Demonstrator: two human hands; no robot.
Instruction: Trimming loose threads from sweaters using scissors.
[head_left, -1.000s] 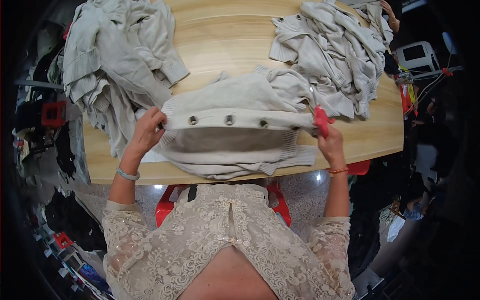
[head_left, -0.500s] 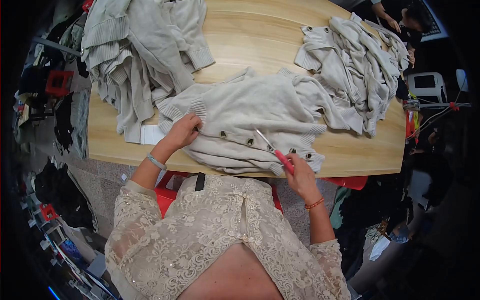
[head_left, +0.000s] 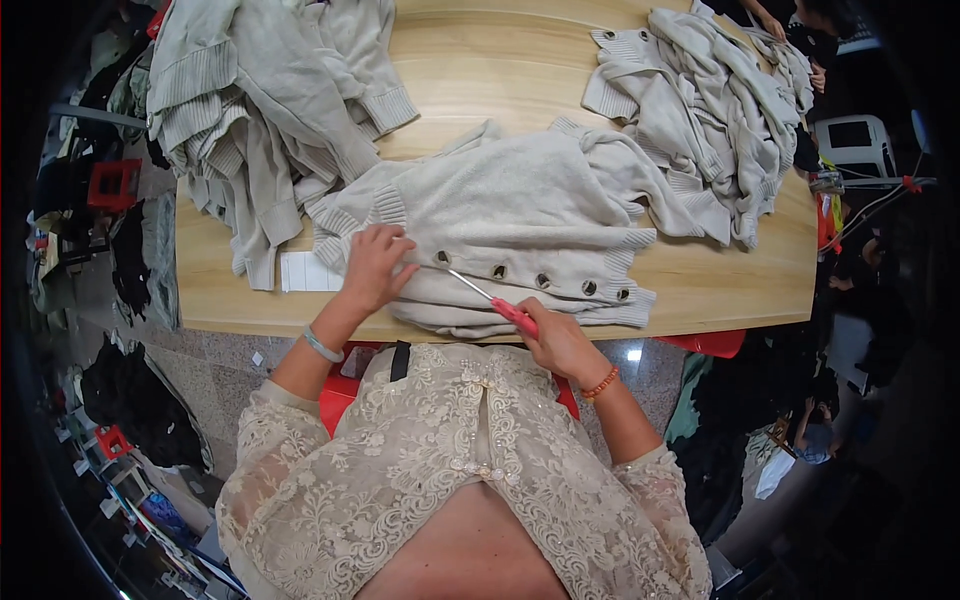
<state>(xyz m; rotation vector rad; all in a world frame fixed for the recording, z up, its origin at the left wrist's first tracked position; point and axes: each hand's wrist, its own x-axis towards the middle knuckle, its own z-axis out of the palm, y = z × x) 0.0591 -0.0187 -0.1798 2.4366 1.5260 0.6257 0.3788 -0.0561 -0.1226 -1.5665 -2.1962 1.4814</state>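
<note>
Wooden table [head_left: 700, 290] holds a beige buttoned cardigan [head_left: 520, 215]. Left hand [head_left: 375, 268] presses flat, fingers spread, on it; right hand [head_left: 560, 340] grips red-handled snips [head_left: 495, 303] by the buttons.

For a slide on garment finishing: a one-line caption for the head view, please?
Left hand pins a beige buttoned cardigan on the wooden table; right hand points red-handled snips at its buttons.

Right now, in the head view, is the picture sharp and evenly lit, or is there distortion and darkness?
Head view: the cardigan, the left hand and the red-handled scissors in the right hand are sharp and brightly lit; the table edge bends from the fisheye lens; the rim falls into black, with the floor clutter dim.
</note>
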